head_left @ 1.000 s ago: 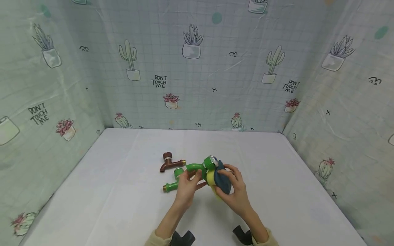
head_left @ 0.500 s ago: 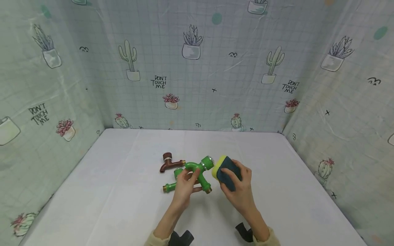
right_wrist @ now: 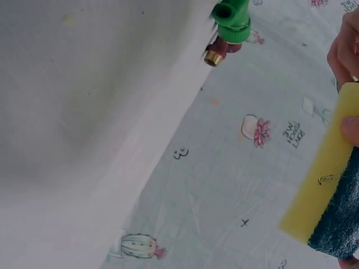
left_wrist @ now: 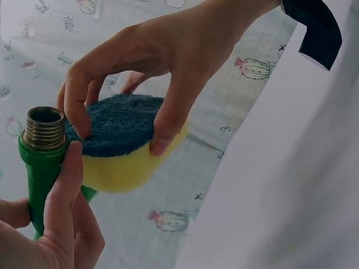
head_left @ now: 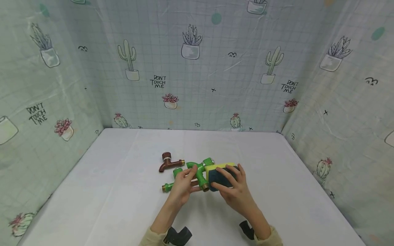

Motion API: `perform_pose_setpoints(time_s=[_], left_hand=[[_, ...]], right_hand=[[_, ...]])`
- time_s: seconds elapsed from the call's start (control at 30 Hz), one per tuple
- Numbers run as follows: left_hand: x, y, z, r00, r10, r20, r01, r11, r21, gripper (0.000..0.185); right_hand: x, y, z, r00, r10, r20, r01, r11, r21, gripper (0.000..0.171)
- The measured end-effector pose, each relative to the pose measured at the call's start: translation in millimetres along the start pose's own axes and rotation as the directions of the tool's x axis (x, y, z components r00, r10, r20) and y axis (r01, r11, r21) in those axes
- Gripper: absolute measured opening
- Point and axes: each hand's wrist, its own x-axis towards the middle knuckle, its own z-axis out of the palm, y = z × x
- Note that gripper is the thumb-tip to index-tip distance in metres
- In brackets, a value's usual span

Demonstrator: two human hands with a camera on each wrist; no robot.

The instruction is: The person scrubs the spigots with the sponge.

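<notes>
My left hand holds a green faucet above the table, its brass threaded end angled down toward me. In the left wrist view, that threaded end stands beside the sponge. My right hand grips a yellow sponge with a dark scouring pad, fingers spread over the pad. In the head view the sponge lies against the right side of the faucet; whether it presses there is hard to tell. The right wrist view shows the sponge's yellow side at its right edge.
A brown faucet lies on the white table left of my hands. Nearer, a second green faucet is partly hidden by my left hand. A curtain printed with cacti surrounds the table. Black wrist-worn pieces show at my forearms.
The sponge came away from the faucet to the right, turned in my right hand, and is back against the faucet's side. My left hand has tilted the faucet, baring its threaded end.
</notes>
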Motion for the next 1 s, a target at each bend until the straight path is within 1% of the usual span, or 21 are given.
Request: perform_pose_setpoints(time_s=[0.03, 0.1, 0.17, 0.27, 0.3, 0.37, 0.5, 0.6, 0.67, 0.73, 0.8, 0.9, 1.0], left_hand=[[0.0, 0.6, 0.3, 1.000, -0.006, -0.003, 0.006, 1.000, 0.008, 0.059], [-0.8, 1.4, 0.9, 1.000, -0.010, -0.009, 0.010, 0.999, 0.048, 0.056], [-2.4, 1.8, 1.3, 1.000, -0.012, -0.011, 0.013, 0.995, 0.100, 0.054], [-4.9, 2.7, 1.8, 1.000, -0.010, -0.003, 0.010, 0.987, 0.160, 0.050], [-5.7, 3.0, 1.7, 1.000, -0.008, 0.004, 0.008, 0.986, 0.169, 0.050], [-7.2, 3.5, 1.4, 1.000, -0.008, 0.022, 0.004, 0.985, 0.170, 0.049], [-9.6, 2.9, 0.5, 0.998, -0.015, 0.061, 0.006, 0.988, 0.156, 0.049], [-10.3, 0.7, -1.1, 0.995, -0.027, 0.095, 0.016, 0.993, 0.117, 0.050], [-10.0, -1.3, -2.4, 0.992, -0.039, 0.116, 0.031, 0.997, 0.071, 0.051], [-9.1, -3.3, -3.3, 0.987, -0.064, 0.145, 0.064, 0.998, 0.004, 0.053], [-7.8, -5.3, -3.9, 0.981, -0.093, 0.167, 0.105, 0.993, -0.059, 0.054], [-6.0, -7.1, -4.1, 0.972, -0.134, 0.191, 0.164, 0.975, -0.150, 0.057], [-4.4, -7.8, -3.8, 0.966, -0.155, 0.205, 0.200, 0.955, -0.221, 0.054]], right_hand=[[0.1, 0.0, -0.5, 1.000, 0.003, -0.002, -0.003, 1.000, -0.003, 0.028], [1.1, 0.5, -2.8, 1.000, 0.010, -0.013, -0.010, 1.000, -0.002, 0.018], [2.6, 1.8, -5.9, 0.999, 0.028, -0.024, -0.028, 1.000, 0.010, 0.021], [5.5, 4.8, -10.2, 0.997, 0.077, -0.014, -0.076, 0.995, 0.058, 0.018], [6.8, 6.0, -11.3, 0.995, 0.095, -0.011, -0.094, 0.992, 0.079, 0.018], [8.4, 8.5, -12.3, 0.992, 0.128, -0.004, -0.127, 0.985, 0.115, 0.029], [9.2, 11.1, -13.2, 0.977, 0.211, 0.015, -0.210, 0.960, 0.187, 0.032], [8.6, 10.0, -13.2, 0.963, 0.269, 0.033, -0.270, 0.938, 0.218, 0.032], [9.0, 7.9, -12.8, 0.960, 0.278, 0.022, -0.276, 0.933, 0.232, 0.032], [9.9, 5.4, -11.9, 0.966, 0.257, -0.012, -0.247, 0.938, 0.243, 0.029], [11.1, 2.8, -10.6, 0.974, 0.218, -0.056, -0.198, 0.949, 0.243, 0.027], [12.4, -1.0, -8.3, 0.983, 0.155, -0.101, -0.128, 0.964, 0.233, 0.023], [13.2, -3.6, -6.3, 0.987, 0.109, -0.114, -0.084, 0.974, 0.209, 0.022]])
